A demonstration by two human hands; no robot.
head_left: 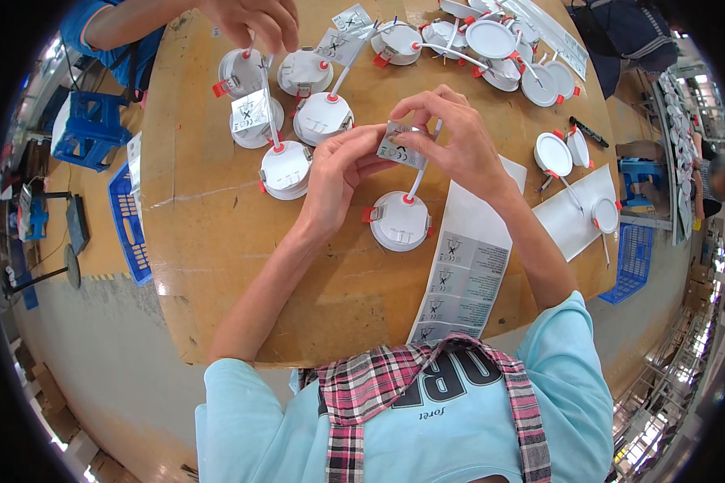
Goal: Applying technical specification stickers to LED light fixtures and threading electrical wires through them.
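A silver printed label [404,149] is pinched between my two hands, at the white cable of a round white downlight [400,228]. My left hand [342,173] is closed on the label's left side. From above and to the right, the thumb and fingers of my right hand [459,145] grip its other side. That downlight lies on the table below my hands, with red clips at its sides and its cable standing up. Beside my right forearm lies a sheet of silver labels [463,278], its upper part blank white.
Several downlights [286,171] stand left of my hands, some with labels on their cables. A co-worker's hand [258,20] reaches in among them. A pile of downlights [491,39] lies at the far side. A black marker [590,132] is at the right, near a white sheet [568,211].
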